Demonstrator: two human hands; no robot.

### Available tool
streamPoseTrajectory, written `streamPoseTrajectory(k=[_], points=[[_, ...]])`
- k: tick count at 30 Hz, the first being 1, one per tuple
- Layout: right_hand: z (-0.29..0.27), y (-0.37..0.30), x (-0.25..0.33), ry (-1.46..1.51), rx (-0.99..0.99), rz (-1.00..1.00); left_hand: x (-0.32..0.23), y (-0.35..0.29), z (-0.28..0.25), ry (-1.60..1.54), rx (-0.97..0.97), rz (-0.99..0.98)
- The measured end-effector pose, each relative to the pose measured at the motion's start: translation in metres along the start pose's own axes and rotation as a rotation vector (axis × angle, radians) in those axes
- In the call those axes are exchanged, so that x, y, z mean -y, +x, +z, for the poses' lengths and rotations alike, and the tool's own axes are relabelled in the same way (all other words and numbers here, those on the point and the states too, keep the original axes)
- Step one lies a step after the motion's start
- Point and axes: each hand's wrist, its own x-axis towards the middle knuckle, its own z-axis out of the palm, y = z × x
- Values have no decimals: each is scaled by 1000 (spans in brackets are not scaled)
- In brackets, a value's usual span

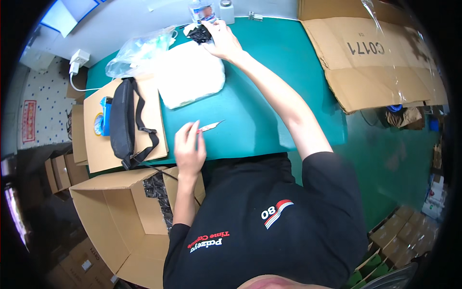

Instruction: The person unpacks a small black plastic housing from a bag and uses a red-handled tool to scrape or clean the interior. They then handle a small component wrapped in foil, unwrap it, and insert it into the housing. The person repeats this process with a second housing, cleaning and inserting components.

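My left hand (190, 148) is over the near edge of the green table (250, 103), its fingers closed on a slim pointed tool (210, 127) with red and pale parts. The tool's thin tip points right and away from me; its exact kind is unclear. My right arm stretches to the far side, where my right hand (224, 42) closes its fingers on a bunch of small black pieces (198, 34). That bunch lies at the far edge of a bright white bag (190, 77), too overexposed to show its contents.
A clear plastic bag (137, 54) lies left of the white bag. On cardboard (98, 156) rest a black waist bag (123, 118) and a blue tape dispenser (104, 118). An open carton (113, 212) stands at lower left, another box (365, 62) at right. Bottles (226, 12) stand at the back.
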Motion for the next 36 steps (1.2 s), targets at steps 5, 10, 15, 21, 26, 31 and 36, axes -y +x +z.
streamPoseTrajectory(k=[5,10,15,21,26,31,36], points=[[22,32,13,-103,148,91,32,-3,44,234,251,11],[15,9,-25,1,53,62,26,2,43,153,311,-10],[-36,-86,-46,387,-72,15,33,-3,42,98,323,10],[-102,-255,-28,302,-6,83,24,-9,47,-92,248,-9],[-127,-301,4,395,153,144,0,1,41,-179,406,-172],[-128,-289,39,359,40,174,-19,29,42,-214,354,58],[-108,-271,47,404,141,221,-17,33,43,-184,387,97]])
